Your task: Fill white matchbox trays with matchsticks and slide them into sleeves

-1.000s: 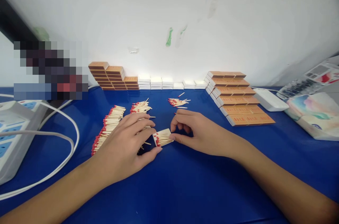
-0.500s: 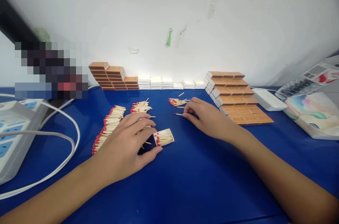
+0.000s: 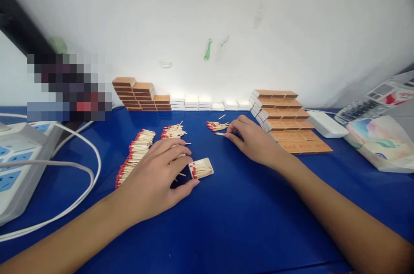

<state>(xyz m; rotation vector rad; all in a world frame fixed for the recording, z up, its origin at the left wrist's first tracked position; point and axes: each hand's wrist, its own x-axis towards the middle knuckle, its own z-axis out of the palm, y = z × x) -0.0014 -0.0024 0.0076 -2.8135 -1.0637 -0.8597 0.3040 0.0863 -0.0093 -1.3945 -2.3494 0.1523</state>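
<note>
Thumb and forefinger of my left hand (image 3: 161,166) rest against the left end of a small white matchbox tray (image 3: 207,173), holding it from either side. Red-tipped matches (image 3: 201,169) lie in that tray. My right hand (image 3: 247,138) pinches the plain end of a single match (image 3: 219,133), its red head pointing left. Just beyond it is a small heap of matches (image 3: 217,125), with one loose match (image 3: 221,117) behind. A long row of matches (image 3: 139,146) and another pile (image 3: 171,131) lie left of the tray, partly hidden by my left hand.
Brown matchboxes (image 3: 129,92) are stacked at the back left, white trays (image 3: 198,103) along the wall, and stepped matchboxes (image 3: 284,125) at right. A white adapter (image 3: 327,124) and a tissue pack (image 3: 378,142) stand far right. A power strip (image 3: 22,170) with white cables (image 3: 95,153) occupies the left.
My right hand, with the match in its pinch, has shifted slightly away from me, closer to the small heap. My left hand stays at the tray. The camera view has shifted a little.
</note>
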